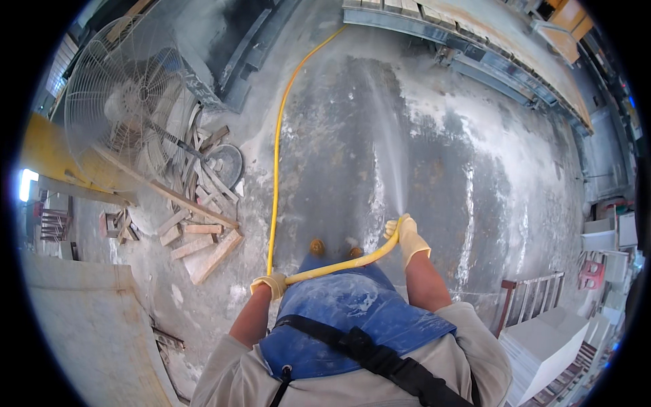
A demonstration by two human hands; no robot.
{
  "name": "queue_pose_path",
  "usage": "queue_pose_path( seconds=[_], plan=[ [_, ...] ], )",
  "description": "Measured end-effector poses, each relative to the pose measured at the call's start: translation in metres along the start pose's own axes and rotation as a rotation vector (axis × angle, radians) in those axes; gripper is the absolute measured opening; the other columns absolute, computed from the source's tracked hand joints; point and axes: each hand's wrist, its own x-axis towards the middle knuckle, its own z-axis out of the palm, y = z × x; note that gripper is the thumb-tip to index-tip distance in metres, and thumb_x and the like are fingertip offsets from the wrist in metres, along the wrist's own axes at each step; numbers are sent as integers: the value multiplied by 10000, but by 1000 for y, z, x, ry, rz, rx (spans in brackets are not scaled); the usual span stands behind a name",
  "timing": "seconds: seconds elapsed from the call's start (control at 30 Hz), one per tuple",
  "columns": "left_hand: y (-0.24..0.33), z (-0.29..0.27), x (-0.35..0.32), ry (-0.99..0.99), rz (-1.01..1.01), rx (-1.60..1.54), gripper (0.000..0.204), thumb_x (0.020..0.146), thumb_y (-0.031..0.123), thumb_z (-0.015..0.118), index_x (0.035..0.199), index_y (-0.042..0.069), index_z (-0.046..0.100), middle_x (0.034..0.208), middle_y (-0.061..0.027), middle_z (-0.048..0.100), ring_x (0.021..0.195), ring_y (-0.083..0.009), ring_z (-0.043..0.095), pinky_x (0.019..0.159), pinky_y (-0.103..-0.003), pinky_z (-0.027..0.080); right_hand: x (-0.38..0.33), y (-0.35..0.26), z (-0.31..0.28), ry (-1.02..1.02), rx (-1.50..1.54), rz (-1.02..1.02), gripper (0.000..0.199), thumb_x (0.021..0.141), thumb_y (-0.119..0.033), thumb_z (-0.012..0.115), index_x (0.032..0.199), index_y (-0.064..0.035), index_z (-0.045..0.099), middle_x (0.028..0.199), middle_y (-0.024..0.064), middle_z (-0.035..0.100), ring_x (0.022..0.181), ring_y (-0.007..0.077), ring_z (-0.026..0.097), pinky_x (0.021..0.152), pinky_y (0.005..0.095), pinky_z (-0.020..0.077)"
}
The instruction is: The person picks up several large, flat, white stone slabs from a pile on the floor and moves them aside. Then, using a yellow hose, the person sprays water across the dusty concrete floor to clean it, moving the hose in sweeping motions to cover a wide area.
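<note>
A yellow hose (339,268) crosses in front of my blue apron (352,305). My right hand (408,237), in a cream glove, is closed around its end. From there a jet of water (390,142) sprays forward onto the wet floor (332,136). My left hand (272,285), also gloved, grips the hose near my left hip; its fingers are partly hidden. Beyond that hand, the hose runs away along the floor toward a machine bed at the far side. My boots show just past the apron.
Left of me stand a large caged fan (129,95) and a heap of wood offcuts (203,237). A long machine bed (461,47) spans the far right. A pale slab (95,325) is at near left; white stacked sheets (542,353) and a metal rack (532,298) are at near right.
</note>
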Motion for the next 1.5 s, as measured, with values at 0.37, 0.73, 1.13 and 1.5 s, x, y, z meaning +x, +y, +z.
queue_pose_path(
  seconds=[0.37, 0.73, 1.13, 1.5],
  plan=[
    [-23, 15, 20, 19, 43, -29, 348, 891, 280, 683, 1146, 52, 750, 1117, -192, 746, 1058, -358, 710, 876, -433, 554, -14, -3, 16, 17, 1, -43, 623, 1014, -448, 300, 876, 58, 635, 737, 227, 671, 567, 380, 617, 611, 551, 555],
    [-21, 5, 18, -1, 40, -15, 357, 891, 304, 673, 1146, 67, 755, 1101, -187, 752, 1081, -354, 706, 890, -435, 548, -13, -5, 16, 17, 56, -13, 601, 1002, -412, 317, 930, 78, 657, 786, 227, 690, 551, 357, 598, 623, 526, 581],
    [-18, -2, 15, 0, 48, -31, 352, 869, 292, 696, 1133, 69, 762, 1092, -171, 757, 1041, -330, 718, 868, -424, 552, -4, -3, 15, 18, 83, -34, 673, 1017, -479, 302, 913, 85, 654, 790, 238, 690, 585, 388, 621, 656, 547, 580],
    [-17, 7, 13, 10, 24, -56, 325, 883, 239, 667, 1138, 58, 755, 1073, -168, 759, 1033, -337, 715, 870, -429, 546, 9, -1, 8, -24, 88, -26, 645, 1004, -444, 308, 901, 91, 652, 779, 247, 688, 592, 401, 626, 666, 556, 581]
  ],
)
